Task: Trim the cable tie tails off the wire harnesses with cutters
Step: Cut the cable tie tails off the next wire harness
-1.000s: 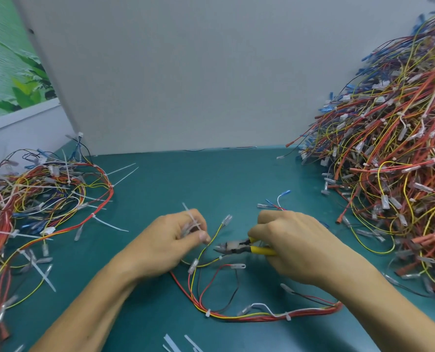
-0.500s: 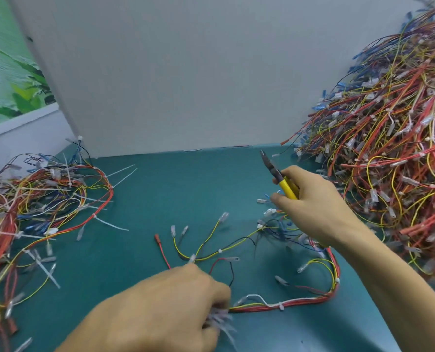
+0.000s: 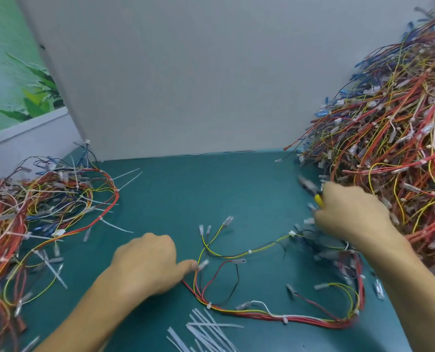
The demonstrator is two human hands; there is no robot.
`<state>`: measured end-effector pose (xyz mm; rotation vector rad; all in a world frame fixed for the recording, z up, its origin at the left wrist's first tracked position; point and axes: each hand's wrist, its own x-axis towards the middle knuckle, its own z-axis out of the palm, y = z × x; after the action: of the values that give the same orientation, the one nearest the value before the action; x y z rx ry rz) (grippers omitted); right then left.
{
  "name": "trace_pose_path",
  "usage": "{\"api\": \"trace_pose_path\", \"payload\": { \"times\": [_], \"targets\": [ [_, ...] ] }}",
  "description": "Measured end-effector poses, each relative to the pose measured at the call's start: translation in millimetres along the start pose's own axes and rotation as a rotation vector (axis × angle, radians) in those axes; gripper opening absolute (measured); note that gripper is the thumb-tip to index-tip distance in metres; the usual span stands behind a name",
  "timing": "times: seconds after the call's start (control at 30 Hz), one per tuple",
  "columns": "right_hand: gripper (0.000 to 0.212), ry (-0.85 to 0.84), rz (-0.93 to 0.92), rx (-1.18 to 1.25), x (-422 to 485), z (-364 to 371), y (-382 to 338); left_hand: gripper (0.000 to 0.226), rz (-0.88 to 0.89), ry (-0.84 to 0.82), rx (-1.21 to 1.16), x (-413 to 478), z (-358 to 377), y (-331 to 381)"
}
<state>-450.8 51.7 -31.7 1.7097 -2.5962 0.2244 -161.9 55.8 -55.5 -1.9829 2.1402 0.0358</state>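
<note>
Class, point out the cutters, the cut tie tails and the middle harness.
cutters (image 3: 318,199), head view, yellow handle
cut tie tails (image 3: 211,325), head view, middle of pile
middle harness (image 3: 313,320), head view, red bundled trunk

Teal tabletop (image 3: 211,194), grey partition (image 3: 186,85)

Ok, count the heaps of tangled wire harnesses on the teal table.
2: a low heap of red, yellow and blue wires at the left edge, and a tall heap at the right. Others may lie out of frame.
</note>
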Motion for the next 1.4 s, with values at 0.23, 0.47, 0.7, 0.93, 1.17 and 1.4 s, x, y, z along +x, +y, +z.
{"api": "trace_pose_path", "payload": {
  "times": [0.23,0.47,0.7,0.93,1.17,1.4],
  "targets": [
    [0.019,-0.021,-0.154,0.554,-0.2,0.6,-14.1,0.077,-0.034,-0.04,-0.152,-3.5,-2.0,8.2],
    [0.029,0.427,-0.377,1.424,-24.8,-59.2,-21.9,0.06,0.027,-0.049,-0.15,-15.3,1.2,19.1],
    [0.044,0.137,-0.262,0.676,-26.1,-43.9,-1.9,0.022,0.049,-0.043,-0.267,-4.1,4.6,26.4],
    [0.03,-0.051,-0.393,-0.288,-47.7,25.5,-9.8,0.022,0.002,-0.03,-0.367,5.4,5.2,28.7],
    [0.036,-0.388,-0.538,-0.234,-52.8,5.4,1.1,0.018,-0.003,-0.032,-0.37,5.1,4.8,25.8],
    [0.016,-0.059,-0.41,-0.026,-46.2,24.6,-6.0,0.018,-0.018,-0.007,-0.358,2.8,4.2,29.1]
  ]
}}
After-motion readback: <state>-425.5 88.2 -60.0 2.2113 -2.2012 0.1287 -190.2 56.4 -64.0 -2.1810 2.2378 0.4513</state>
